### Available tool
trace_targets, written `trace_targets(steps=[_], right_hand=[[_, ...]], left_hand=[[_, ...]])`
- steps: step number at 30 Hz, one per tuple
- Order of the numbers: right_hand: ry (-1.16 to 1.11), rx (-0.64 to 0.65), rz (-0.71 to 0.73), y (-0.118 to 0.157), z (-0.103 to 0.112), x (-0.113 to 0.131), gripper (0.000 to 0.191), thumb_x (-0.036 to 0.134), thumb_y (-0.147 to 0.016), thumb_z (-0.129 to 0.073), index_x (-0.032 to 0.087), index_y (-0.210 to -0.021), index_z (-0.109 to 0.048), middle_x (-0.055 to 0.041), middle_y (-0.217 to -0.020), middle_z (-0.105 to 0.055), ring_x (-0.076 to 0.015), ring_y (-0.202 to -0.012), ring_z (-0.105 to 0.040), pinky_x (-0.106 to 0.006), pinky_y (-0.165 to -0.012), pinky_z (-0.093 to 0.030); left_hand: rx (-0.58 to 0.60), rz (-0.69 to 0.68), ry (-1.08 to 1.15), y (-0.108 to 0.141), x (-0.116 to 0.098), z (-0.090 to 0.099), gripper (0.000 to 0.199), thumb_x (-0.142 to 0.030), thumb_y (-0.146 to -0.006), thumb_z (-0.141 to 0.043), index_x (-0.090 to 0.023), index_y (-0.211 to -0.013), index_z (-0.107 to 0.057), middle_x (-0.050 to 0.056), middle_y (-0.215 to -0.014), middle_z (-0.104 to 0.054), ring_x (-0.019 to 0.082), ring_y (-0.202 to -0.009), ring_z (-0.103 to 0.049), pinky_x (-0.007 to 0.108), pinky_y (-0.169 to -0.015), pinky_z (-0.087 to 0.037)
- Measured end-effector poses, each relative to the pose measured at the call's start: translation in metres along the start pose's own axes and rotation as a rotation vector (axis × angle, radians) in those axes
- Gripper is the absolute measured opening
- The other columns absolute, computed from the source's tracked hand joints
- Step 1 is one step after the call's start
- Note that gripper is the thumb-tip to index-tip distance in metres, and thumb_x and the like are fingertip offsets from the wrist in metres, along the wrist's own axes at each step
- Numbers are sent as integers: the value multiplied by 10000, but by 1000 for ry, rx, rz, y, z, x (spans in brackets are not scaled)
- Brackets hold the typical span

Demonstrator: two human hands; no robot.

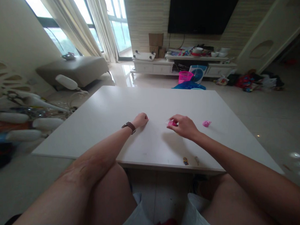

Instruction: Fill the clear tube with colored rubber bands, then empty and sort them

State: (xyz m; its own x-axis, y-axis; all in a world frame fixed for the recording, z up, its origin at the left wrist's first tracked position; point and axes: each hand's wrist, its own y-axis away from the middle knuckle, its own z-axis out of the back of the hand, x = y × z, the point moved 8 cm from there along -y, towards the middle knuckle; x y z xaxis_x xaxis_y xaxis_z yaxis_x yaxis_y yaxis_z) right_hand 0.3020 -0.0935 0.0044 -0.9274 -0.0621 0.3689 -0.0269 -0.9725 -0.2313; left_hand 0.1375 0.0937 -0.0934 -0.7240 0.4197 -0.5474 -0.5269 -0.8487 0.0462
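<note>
My right hand point(184, 125) is closed round a small pink object point(172, 123) with something clear at its left side, a little above the white table point(110, 107). Left of it, my left hand point(140, 120) rests on the tabletop with its fingers curled in; whether anything is inside them is hidden. A second small pink item point(206, 123) lies to the right of my right hand. Near the front edge are a small yellow and blue figure point(185, 161) and a pale little piece point(197, 161).
Beyond the table stand a pink basket point(185, 76), a blue plastic bag point(188, 85) and a low white cabinet point(153, 66) with boxes and bowls. White curved objects point(47, 123) crowd the left side. Bags point(246, 81) lie on the floor at the right.
</note>
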Motion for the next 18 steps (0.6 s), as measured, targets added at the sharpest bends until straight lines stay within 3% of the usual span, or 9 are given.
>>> trace_targets(steps=[5, 10, 13, 18], right_hand=[[85, 34, -4, -1, -2, -4, 250, 413, -872, -771, 224, -1034, -751, -46, -986, -758, -195, -801, -667, -321, -749, -437], [95, 36, -16, -2, -3, -6, 243, 408, -864, -777, 230, -1027, -751, -44, -968, -762, -200, -806, -673, -321, -748, -441], [76, 38, -11, -2, -4, -2, 249, 415, -867, -772, 230, -1033, -754, -43, -969, -764, -197, -791, -673, -324, -740, -442], [30, 28, -1, -2, -1, 6, 240, 415, -864, -774, 227, -1012, -756, -34, -948, -762, -187, -768, -669, -315, -722, -436]], left_hand=[[56, -326, 228, 23, -54, 16, 114, -242, -872, -631, -152, -840, -693, 33, -725, -682, 141, -672, -577, 261, -671, -435], [103, -525, 344, 59, -105, 22, 161, -306, -904, -647, -162, -858, -702, 32, -801, -708, 135, -717, -589, 268, -712, -464], [114, -564, 347, 69, -119, 15, 136, -275, -904, -654, -163, -858, -717, 29, -799, -704, 140, -735, -604, 271, -710, -458], [84, -555, 389, 71, -123, 7, 147, -280, -901, -676, -163, -862, -756, 34, -831, -671, 144, -750, -582, 289, -734, -454]])
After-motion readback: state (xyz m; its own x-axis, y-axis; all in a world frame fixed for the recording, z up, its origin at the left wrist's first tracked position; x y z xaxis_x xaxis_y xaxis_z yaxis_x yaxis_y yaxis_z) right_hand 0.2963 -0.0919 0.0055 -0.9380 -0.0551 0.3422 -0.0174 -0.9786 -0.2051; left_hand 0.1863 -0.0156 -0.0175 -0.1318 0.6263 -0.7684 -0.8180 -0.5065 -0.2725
